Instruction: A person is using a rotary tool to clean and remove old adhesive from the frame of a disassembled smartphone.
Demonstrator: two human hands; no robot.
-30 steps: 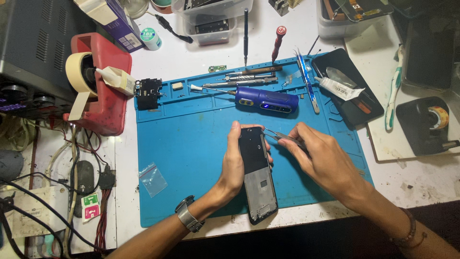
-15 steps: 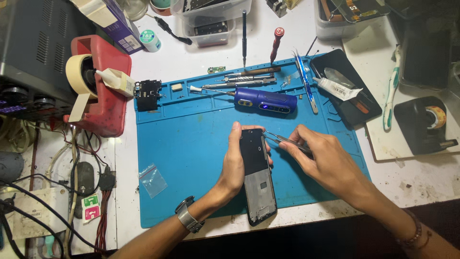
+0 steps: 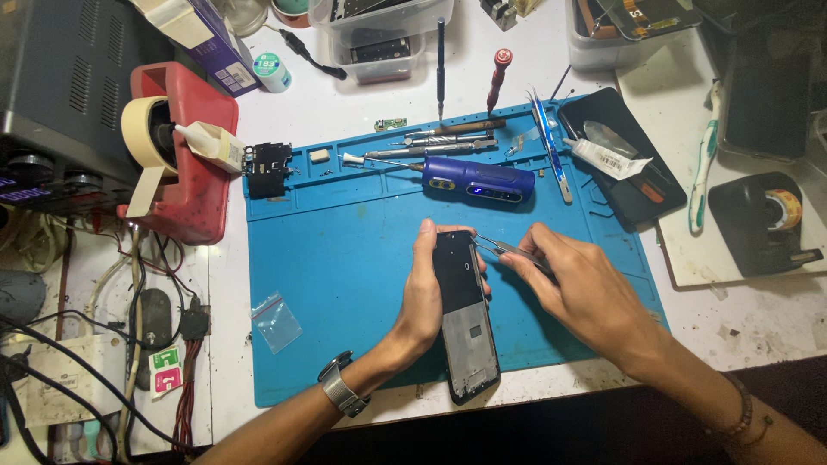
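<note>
Two hands at work over blue silicone repair mat [image 3: 345,284]. Left hand [image 3: 424,297] closed around opened smartphone [image 3: 465,314], thumb and fingers gripping its long edges; phone held lengthwise above mat's near edge, lower end overhanging table edge. Right hand [image 3: 586,288] pinched shut on metal tweezers [image 3: 504,248], tips touching phone's upper right edge. Blue electric screwdriver [image 3: 474,181] lying on mat beyond phone, well apart. Small clear plastic bag [image 3: 276,321] on mat's left edge. Red tape dispenser [image 3: 185,164] left of mat.
</note>
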